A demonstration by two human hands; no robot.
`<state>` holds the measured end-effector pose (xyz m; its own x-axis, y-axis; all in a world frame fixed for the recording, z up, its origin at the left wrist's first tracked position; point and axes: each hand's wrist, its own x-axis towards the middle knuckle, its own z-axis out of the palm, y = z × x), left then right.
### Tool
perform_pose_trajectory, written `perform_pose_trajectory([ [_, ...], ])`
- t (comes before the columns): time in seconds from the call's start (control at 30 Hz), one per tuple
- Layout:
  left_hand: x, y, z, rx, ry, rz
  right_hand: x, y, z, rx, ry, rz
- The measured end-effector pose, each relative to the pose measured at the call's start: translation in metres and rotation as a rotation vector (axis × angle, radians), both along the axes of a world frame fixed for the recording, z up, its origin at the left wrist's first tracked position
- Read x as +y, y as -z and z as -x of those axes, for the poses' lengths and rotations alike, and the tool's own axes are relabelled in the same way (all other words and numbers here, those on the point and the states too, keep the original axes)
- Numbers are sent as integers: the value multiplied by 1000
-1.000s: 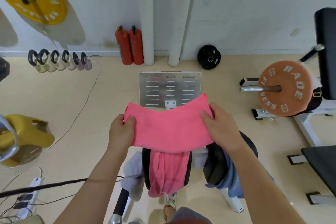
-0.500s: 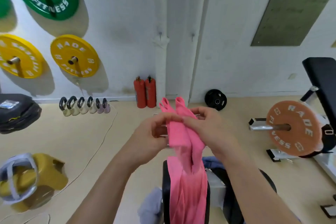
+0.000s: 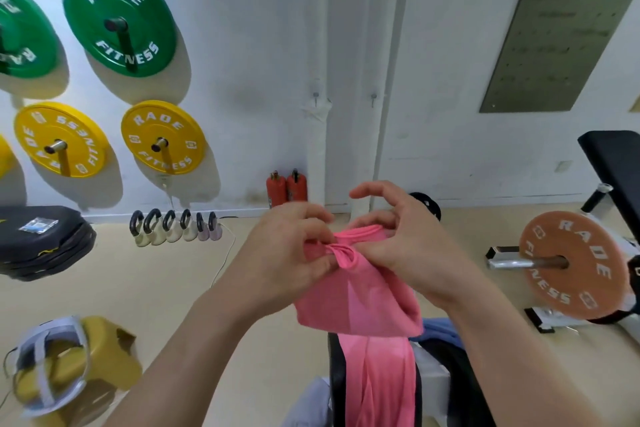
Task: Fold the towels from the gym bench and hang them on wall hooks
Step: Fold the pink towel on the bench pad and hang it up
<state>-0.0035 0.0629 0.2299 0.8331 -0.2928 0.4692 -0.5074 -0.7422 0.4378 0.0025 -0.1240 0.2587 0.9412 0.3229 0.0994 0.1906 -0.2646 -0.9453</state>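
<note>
A pink towel (image 3: 360,302) hangs in front of me, gathered at its top edge between both hands. My left hand (image 3: 291,253) pinches the bunched top corners with curled fingers. My right hand (image 3: 398,239) grips the top edge from the right, thumb pressed on the cloth, index finger lifted. The towel's lower part drapes down over the black gym bench (image 3: 336,378). A blue towel (image 3: 440,329) and a grey towel (image 3: 308,402) lie on the bench beside it. Small wall hooks (image 3: 316,97) sit on the white pipes ahead.
Green and yellow weight plates (image 3: 162,139) hang on the left wall. Kettlebells (image 3: 173,229) and two red extinguishers (image 3: 287,187) stand by the wall. Black mats (image 3: 41,239) and a yellow stool (image 3: 72,367) are left; an orange plate (image 3: 575,263) on a machine is right.
The towel, held spread wide a second ago, has been brought together at its top corners and lifted. My view has tilted up towards the wall, and my hands now meet at the bunched edge.
</note>
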Motion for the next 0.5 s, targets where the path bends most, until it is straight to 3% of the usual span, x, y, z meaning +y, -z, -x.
perform_pose_trajectory([
  [0.1,1,-1,6,110,84,96,2,-2,5,7,-15,-8],
  [0.23,3,2,6,126,48,214,1,2,0,113,-5,-189],
  [0.4,3,2,-7,99,-67,226,8,34,-20,91,-157,-78],
  [0.5,6,2,-17,157,-102,218,15,42,-32,46,-161,-128],
])
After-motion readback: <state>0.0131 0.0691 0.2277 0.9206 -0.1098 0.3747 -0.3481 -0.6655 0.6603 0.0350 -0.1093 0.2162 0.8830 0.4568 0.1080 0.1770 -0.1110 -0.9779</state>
